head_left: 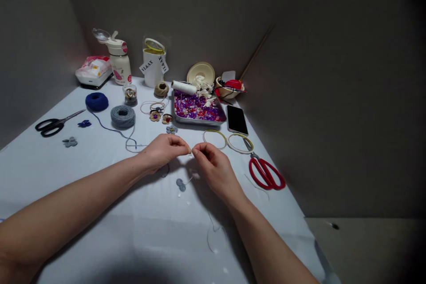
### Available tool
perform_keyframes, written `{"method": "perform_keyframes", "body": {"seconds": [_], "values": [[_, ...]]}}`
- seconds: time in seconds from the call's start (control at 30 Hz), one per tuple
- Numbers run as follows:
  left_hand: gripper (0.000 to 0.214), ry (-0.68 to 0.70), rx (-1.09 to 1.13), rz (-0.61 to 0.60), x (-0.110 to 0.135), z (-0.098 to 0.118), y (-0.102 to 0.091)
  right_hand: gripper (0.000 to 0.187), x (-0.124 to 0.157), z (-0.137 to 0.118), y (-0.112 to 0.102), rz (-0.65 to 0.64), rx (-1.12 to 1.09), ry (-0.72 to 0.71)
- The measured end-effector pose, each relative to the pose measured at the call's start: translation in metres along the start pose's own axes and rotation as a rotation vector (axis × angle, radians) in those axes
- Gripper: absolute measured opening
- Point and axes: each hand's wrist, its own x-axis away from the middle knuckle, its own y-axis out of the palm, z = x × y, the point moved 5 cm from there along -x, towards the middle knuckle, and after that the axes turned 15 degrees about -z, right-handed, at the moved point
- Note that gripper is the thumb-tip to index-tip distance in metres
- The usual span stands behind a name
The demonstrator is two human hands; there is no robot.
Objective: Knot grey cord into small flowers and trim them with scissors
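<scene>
My left hand [168,148] and my right hand [216,168] meet above the middle of the table, both closed in a pinch, fingertips nearly touching. What they pinch is too small to make out; a tiny pale bit shows just below the fingertips. Beneath my right hand a thin thread [213,229] curls on the table; whether it runs up to the fingers is unclear. Below my hands lies a small grey crocheted piece [180,184] with a short thread tail. A grey yarn flower [171,129] lies just beyond my left hand.
A metal tray of beads [199,120] stands behind my hands, with a phone [237,120], hoops [240,143] and red-handled scissors [266,173] at right. Grey yarn [123,116], blue yarn [96,101], black scissors [60,123] and a bottle [120,64] are at left.
</scene>
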Motion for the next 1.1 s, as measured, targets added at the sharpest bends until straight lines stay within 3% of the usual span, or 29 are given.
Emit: {"method": "perform_keyframes", "body": {"seconds": [0.27, 0.5, 0.67, 0.93, 1.1], "values": [[0.014, -0.003, -0.380, -0.120, -0.004, -0.001, 0.001, 0.012, 0.004, -0.011, 0.003, -0.043, 0.573, -0.130], [0.017, 0.025, -0.524, -0.147, -0.004, 0.002, 0.005, 0.014, 0.007, -0.014, 0.006, -0.102, 0.754, -0.068], [0.013, -0.005, -0.448, -0.121, -0.003, 0.001, 0.004, 0.014, 0.006, -0.010, 0.002, -0.063, 0.579, -0.073], [0.009, 0.041, -0.045, 0.086, -0.002, 0.000, -0.001, 0.023, -0.002, 0.011, -0.010, 0.126, -0.070, 0.068], [0.009, 0.085, 0.022, 0.112, -0.001, -0.004, 0.001, 0.023, 0.000, 0.010, -0.002, 0.118, -0.182, 0.100]]}}
